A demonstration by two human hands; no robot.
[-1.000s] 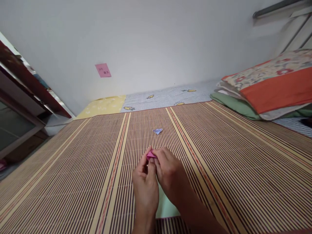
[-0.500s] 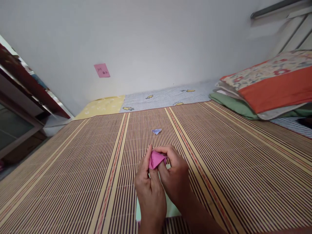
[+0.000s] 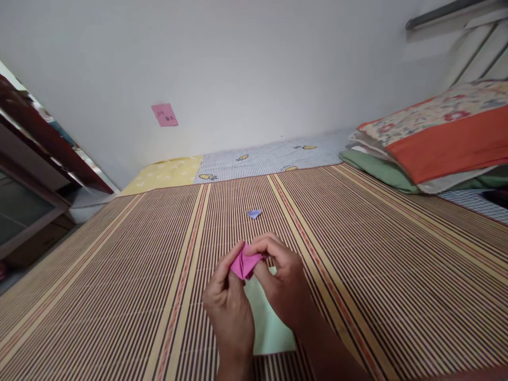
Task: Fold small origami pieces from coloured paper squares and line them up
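Dark handwriting, too small to read, marks the pink paper note [image 3: 164, 115] on the smooth wall [image 3: 278, 63]. The left hand [image 3: 230, 315] and right hand [image 3: 283, 283] both pinch a creased, pointed magenta folded paper [image 3: 241, 264] between thumb and fingers, above the slatted bamboo mat [image 3: 119, 286], near a pale green sheet [image 3: 272, 328] and a small triangular lavender folded paper [image 3: 254, 214].

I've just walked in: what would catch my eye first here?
Probably the bright pink folded paper, held between the left hand and right hand at the lower middle. Below them spreads a boldly striped mat. At the right, orange-and-floral fabric stands out, while a pink note marks the pale wall at the left.
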